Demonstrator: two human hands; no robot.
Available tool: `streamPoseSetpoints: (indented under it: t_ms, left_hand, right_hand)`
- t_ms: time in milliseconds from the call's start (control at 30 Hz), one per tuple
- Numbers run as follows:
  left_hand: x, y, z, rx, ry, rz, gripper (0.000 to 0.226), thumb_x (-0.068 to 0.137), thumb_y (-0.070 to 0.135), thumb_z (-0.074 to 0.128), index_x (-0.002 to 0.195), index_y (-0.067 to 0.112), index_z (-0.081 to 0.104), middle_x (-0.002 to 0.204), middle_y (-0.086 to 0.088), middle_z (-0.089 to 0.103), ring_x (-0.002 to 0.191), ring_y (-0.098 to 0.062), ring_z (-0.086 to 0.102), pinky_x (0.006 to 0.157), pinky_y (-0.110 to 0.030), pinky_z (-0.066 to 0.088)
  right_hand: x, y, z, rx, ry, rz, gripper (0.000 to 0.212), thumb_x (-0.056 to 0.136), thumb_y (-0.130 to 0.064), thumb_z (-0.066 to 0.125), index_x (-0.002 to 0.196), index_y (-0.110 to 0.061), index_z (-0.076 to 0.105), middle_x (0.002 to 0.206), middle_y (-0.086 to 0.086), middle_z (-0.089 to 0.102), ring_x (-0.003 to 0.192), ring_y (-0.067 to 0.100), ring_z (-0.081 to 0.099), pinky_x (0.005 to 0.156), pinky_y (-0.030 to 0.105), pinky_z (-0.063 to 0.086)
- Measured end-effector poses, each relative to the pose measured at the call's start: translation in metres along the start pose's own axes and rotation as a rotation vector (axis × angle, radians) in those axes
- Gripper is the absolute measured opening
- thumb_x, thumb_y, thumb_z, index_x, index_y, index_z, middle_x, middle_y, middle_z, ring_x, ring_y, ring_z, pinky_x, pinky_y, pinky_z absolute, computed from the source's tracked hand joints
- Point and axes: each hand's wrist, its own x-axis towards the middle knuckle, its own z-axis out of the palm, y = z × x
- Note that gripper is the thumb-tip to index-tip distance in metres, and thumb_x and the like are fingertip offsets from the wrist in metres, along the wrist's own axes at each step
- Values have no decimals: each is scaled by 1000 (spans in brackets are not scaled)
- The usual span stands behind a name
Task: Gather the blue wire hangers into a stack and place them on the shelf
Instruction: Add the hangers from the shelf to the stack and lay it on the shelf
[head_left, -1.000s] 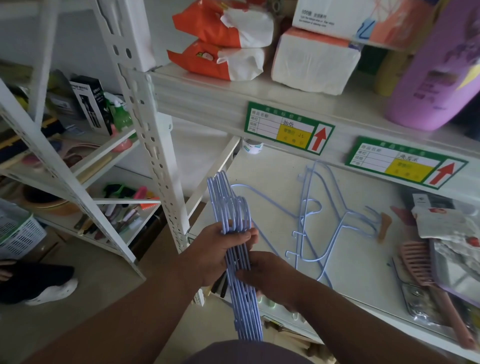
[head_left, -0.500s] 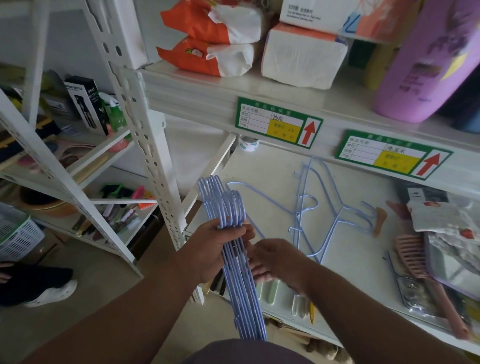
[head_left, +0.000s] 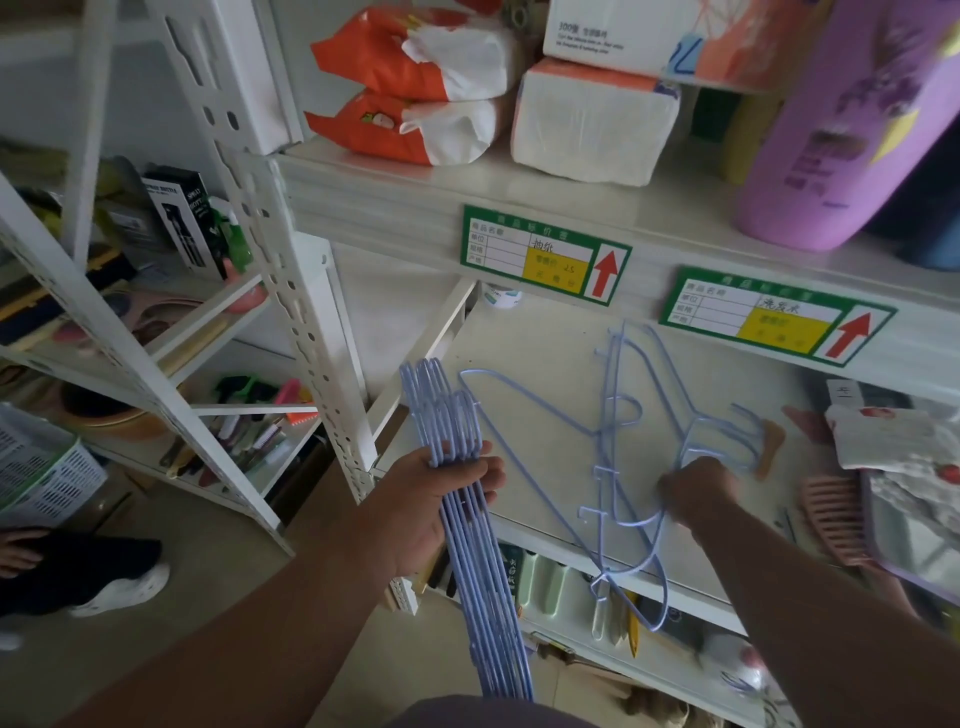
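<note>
While the left hand (head_left: 441, 499) stayed clamped on the stack of blue hangers (head_left: 467, 519) just off the shelf (head_left: 519, 332) edge, the right hand (head_left: 696, 488) closed over loose hangers (head_left: 618, 415) lying tangled on that shelf; interlocked hooks could snag and drag others off.

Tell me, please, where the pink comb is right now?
In the head view, the pink comb lies at the right of the lower shelf, just right of the right hand and the loose hangers.
</note>
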Motion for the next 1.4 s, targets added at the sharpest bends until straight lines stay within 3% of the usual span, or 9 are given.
streamPoseSetpoints:
  t_ms: [167,233,300,433,533,800,967,1133,1400]
  left_hand:
    - [2,0,-6,15,-6,-6,27,88,0,70,115,4,70,107,-24,77,101,-35,76,97,-50,56]
    - [4,-1,-7,13,-15,-13,29,86,2,73,115,4,70,108,-25,76,102,-36,76,93,-49,57]
    - [5,-1,-7,20,-21,-14,31,86,3,75,116,4,70,108,-25,76,101,-37,76,94,-50,57]
    - [5,0,-7,56,-3,-10,36,81,10,75,117,5,73,115,-23,77,109,-38,76,101,-53,55]
    - [5,1,-6,64,5,-12,41,79,11,80,118,5,73,120,-24,76,115,-39,73,104,-56,53]
    - [7,2,-4,69,-7,-9,40,77,15,78,117,6,74,119,-21,77,114,-38,74,96,-55,57]
    - [6,2,-3,86,-11,3,34,75,19,79,107,11,80,120,-21,78,112,-38,75,93,-54,59]
    - [5,2,0,73,-1,14,28,76,17,76,103,14,83,114,-17,79,107,-35,77,91,-53,60]
    - [3,3,1,97,1,51,32,97,4,65,107,30,82,119,-19,78,110,-37,76,90,-53,60]
  right_hand:
    - [24,8,1,133,-21,21,27,75,-18,70,62,5,73,52,22,70,50,34,68,58,48,62]
    - [22,8,-5,214,-49,31,23,83,-15,68,65,0,68,56,19,67,51,30,63,55,47,58]
    - [4,-1,-16,310,-92,-2,15,90,-9,64,75,-6,64,68,15,64,56,26,61,53,35,54]
    - [-27,-15,-20,565,-251,-242,21,99,4,61,79,2,65,70,24,60,43,20,57,43,28,51]
    - [-58,-29,-22,553,-316,-396,19,98,3,61,80,3,64,64,23,63,51,29,58,47,34,52]
    - [-153,-53,-11,431,-534,-560,19,95,0,65,80,-10,62,56,13,61,46,27,61,48,35,55]
    - [-178,-55,0,252,-519,-633,19,94,-11,67,77,-17,61,59,18,65,45,29,64,50,43,61]
    - [-171,-54,6,240,-477,-605,18,93,-7,65,78,-16,61,59,14,64,47,21,65,52,51,64]
    - [-181,-58,0,215,-604,-598,14,95,-8,67,83,-8,60,59,12,61,48,26,63,52,40,60]
